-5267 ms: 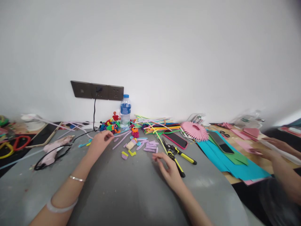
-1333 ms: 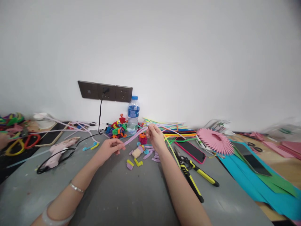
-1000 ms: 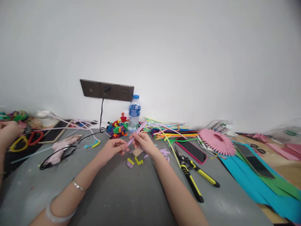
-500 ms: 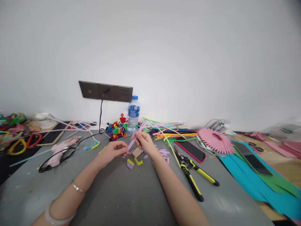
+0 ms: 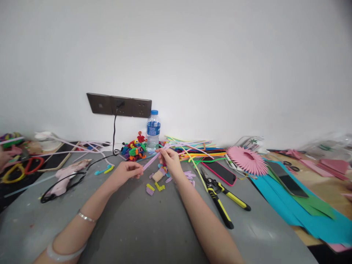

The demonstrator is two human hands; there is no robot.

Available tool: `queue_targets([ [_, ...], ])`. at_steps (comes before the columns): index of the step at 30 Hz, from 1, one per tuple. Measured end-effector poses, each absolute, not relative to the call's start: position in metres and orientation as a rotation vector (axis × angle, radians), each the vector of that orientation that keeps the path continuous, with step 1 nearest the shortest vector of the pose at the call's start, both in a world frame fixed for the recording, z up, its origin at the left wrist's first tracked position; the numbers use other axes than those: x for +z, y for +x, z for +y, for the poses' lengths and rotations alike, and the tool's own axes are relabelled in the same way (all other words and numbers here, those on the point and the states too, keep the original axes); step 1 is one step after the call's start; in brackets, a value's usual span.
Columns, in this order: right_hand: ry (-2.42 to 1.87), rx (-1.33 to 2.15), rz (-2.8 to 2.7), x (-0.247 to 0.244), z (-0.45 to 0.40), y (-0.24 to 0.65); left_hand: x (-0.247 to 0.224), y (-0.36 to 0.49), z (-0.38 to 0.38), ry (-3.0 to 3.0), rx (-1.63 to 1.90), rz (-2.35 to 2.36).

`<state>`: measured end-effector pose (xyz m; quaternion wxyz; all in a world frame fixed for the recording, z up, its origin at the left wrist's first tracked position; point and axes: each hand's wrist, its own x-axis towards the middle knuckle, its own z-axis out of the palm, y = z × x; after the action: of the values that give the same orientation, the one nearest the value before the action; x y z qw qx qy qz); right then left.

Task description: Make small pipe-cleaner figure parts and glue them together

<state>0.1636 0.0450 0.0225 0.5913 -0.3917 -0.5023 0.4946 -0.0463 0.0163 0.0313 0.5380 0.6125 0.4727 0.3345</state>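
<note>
Between my two hands stretches a purple pipe cleaner [image 5: 150, 161], slanting up to the right; whether it is one strand or several I cannot tell. My left hand [image 5: 128, 172] pinches its lower end. Higher up, my right hand [image 5: 169, 159] pinches it near the other end. Below them on the grey table lie a beige block-like piece [image 5: 157, 176], a yellow bent piece [image 5: 160, 186] and a small purple-and-yellow piece [image 5: 150, 189]. Several short purple pieces [image 5: 189, 175] lie beside my right wrist, partly hidden by it.
Pliers [image 5: 220, 194] and a pink-edged phone [image 5: 220, 172] lie right; a pink glue gun [image 5: 66, 176] with black cord lies left. A water bottle [image 5: 153, 132] stands by the wall near colourful pipe cleaners [image 5: 205, 154]. Another person's hand [image 5: 3, 158] shows at far left.
My hands have moved farther apart along the purple pipe cleaner, the left one going left. The view has shifted slightly. Another person's hand has appeared at the left edge.
</note>
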Motion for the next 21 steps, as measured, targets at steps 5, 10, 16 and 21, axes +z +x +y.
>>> queue_targets([
  [5,-0.932,1.195,-1.164,0.025,0.045,0.165,0.034,-0.048,0.015,1.472,0.708,1.105],
  [10,-0.925,1.291,-1.223,0.028,0.042,0.167,0.039,-0.042,0.009,1.394,0.644,0.992],
  [16,-0.913,1.197,-1.374,0.038,0.037,0.163,0.04,-0.033,0.003,1.381,0.628,0.945],
  [21,-0.831,0.513,-1.088,0.074,0.017,0.14,0.034,-0.027,0.005,1.269,0.685,1.004],
])
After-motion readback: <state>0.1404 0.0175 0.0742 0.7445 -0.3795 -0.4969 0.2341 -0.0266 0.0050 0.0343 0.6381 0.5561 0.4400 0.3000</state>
